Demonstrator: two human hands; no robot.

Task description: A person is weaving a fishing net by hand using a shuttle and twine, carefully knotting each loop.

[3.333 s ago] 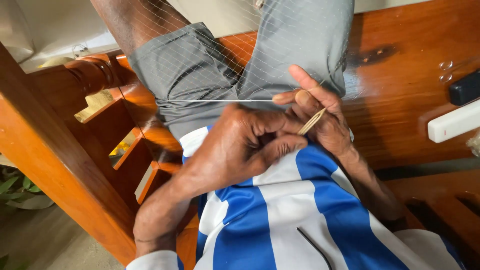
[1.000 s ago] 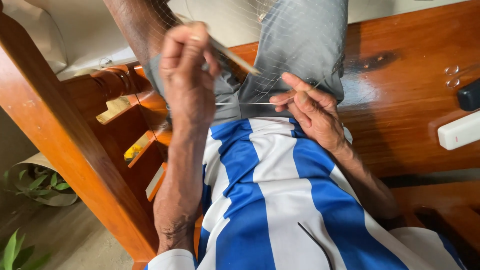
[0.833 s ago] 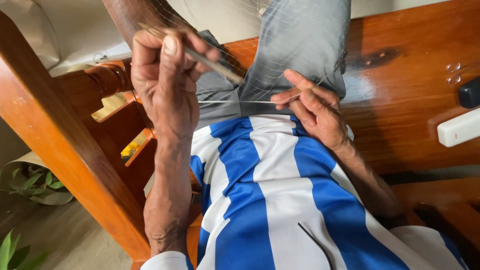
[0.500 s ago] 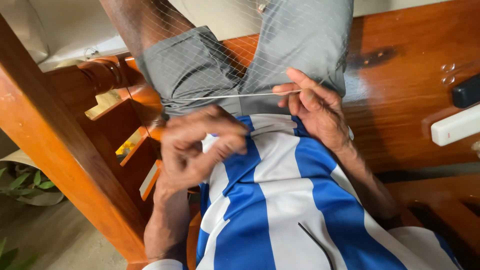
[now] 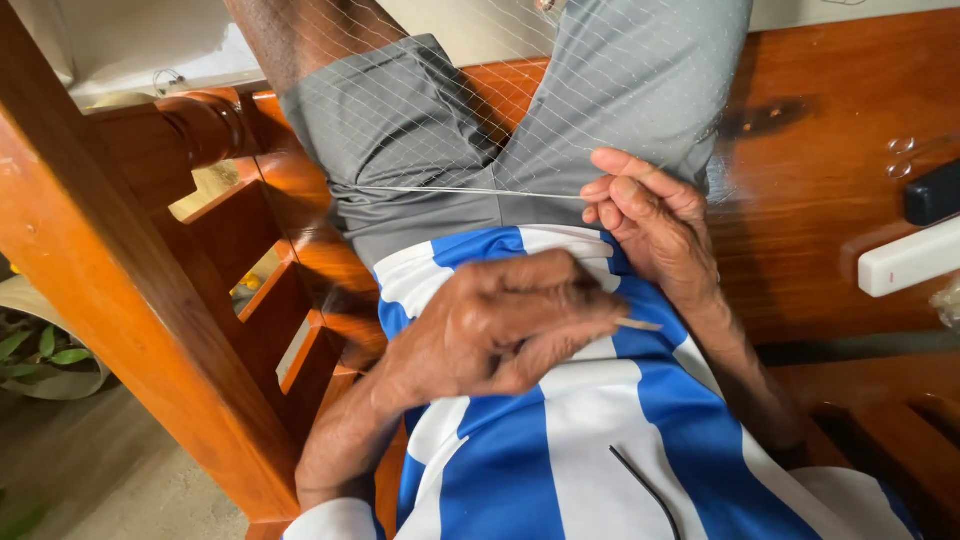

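flanking the lap are a polished reddish wooden chair arm [image 5: 120, 290] on one side and a glossy wooden table [image 5: 820, 200] bearing a long white plastic block [image 5: 905, 265] on the other. a fine pale mesh net [image 5: 560, 110] drapes the grey shorts [image 5: 420, 130], its taut edge cord pinched in the closed right hand [image 5: 655, 225]; the left hand [image 5: 500, 325], low over the blue-and-white striped shirt [image 5: 560, 450] just beside the right, grips a thin tan netting needle [image 5: 640, 324]

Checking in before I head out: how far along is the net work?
Done: fine mesh net already spreads over the grey shorts. In hand: right hand pinches the taut white line; left hand grips a thin netting needle. How much remains cannot be seen.
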